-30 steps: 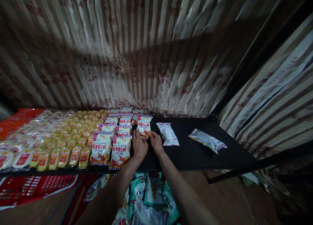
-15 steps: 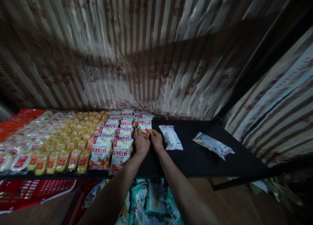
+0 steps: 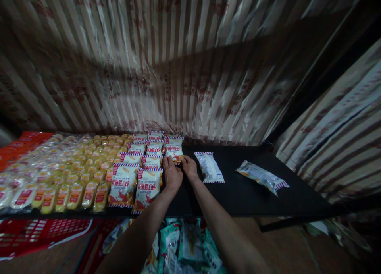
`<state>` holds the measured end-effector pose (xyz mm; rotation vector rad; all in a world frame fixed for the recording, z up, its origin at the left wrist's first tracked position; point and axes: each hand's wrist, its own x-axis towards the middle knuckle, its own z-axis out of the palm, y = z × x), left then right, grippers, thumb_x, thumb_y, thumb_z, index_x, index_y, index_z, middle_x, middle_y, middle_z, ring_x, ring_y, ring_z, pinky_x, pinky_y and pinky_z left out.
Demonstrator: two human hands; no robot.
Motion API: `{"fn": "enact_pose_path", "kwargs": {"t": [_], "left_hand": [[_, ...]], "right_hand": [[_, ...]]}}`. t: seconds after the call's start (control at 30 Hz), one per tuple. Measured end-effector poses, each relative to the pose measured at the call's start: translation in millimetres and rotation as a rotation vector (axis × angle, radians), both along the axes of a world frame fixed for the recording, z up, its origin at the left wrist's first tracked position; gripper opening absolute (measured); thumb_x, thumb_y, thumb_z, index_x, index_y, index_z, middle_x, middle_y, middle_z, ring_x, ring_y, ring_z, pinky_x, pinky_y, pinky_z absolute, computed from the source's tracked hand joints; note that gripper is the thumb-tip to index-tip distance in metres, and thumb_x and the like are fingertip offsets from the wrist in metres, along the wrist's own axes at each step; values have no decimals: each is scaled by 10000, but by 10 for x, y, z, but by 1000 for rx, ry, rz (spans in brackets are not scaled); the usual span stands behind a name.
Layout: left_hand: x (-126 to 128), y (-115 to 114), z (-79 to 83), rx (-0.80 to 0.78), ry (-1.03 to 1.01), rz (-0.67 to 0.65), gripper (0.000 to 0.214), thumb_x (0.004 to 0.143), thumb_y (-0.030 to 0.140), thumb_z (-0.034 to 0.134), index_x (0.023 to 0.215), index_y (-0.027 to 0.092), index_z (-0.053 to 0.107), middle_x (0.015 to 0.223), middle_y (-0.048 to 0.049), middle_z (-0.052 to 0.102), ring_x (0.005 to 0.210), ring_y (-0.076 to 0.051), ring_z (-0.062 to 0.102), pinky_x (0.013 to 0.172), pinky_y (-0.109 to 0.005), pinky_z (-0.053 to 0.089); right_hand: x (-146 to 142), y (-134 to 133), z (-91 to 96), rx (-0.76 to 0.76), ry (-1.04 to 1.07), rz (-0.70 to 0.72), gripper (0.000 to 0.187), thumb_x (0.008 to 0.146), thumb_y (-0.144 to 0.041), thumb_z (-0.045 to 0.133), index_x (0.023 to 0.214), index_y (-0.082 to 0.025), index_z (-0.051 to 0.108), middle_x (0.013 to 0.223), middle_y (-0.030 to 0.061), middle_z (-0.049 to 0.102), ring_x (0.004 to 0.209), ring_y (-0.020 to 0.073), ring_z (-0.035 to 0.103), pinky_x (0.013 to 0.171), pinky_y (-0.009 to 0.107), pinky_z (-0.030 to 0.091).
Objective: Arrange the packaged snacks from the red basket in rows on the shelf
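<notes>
A white and red snack bag (image 3: 174, 149) with striped ends leans at the back of the black table. Both hands are at its lower edge. My left hand (image 3: 172, 175) has its fingers closed on the bag's lower left part, and my right hand (image 3: 189, 168) pinches the lower right corner. Left of them, matching bags (image 3: 148, 188) stand in two overlapping rows, printed fronts facing me. To the right, a silvery bag (image 3: 209, 167) lies back side up, apart from my right hand.
Another bag (image 3: 262, 176) lies slantwise on the black table (image 3: 238, 200). Wrapped yellow cakes (image 3: 76, 194) and orange packs (image 3: 25, 145) fill the left side. Below the front edge are green snack bags (image 3: 190, 242) and a red basket (image 3: 26, 238). Striped sheeting (image 3: 178, 67) hangs behind.
The held bag has shifted slightly left and now sits straighter behind the row, with both hands still at its lower edge. The other bags look unmoved.
</notes>
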<state>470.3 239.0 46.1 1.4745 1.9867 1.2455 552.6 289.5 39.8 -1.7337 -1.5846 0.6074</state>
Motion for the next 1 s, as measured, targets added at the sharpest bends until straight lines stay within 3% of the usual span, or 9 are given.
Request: {"fn": "enact_pose_path", "kwargs": {"t": [0.37,0.6,0.77,1.0], "left_hand": [[-35,-30,20,-2,46,-11,532,719,28,453,1248,54,503,1479,-197,313,1394,-301,240,1140,-418,255],[-61,-34,-18,15,53,-47,545,718,27,449,1255,107,505,1475,-141,349,1404,-276,219,1151,-427,233],[-62,-31,-34,25,68,-50,550,726,24,442,1265,120,501,1473,-139,355,1405,-266,219,1148,-437,238],[-61,-47,-56,54,84,-51,566,732,25,418,1287,116,477,1453,-133,388,1403,-263,226,1143,-437,249]], "right_hand": [[-106,-53,38,-8,-171,-8,271,883,-262,452,1065,-247,653,941,58,707,853,201,649,719,266,448],[-124,-97,15,37,-255,-18,306,889,-309,450,1105,-179,624,1010,119,677,970,224,614,839,299,438],[-124,-96,-6,42,-172,-14,449,883,-330,461,1302,-169,474,1155,116,641,1043,222,606,869,309,450],[-130,-74,-48,81,-154,-3,450,859,-364,489,1278,-200,507,1135,98,635,1042,220,587,885,316,440]]}}
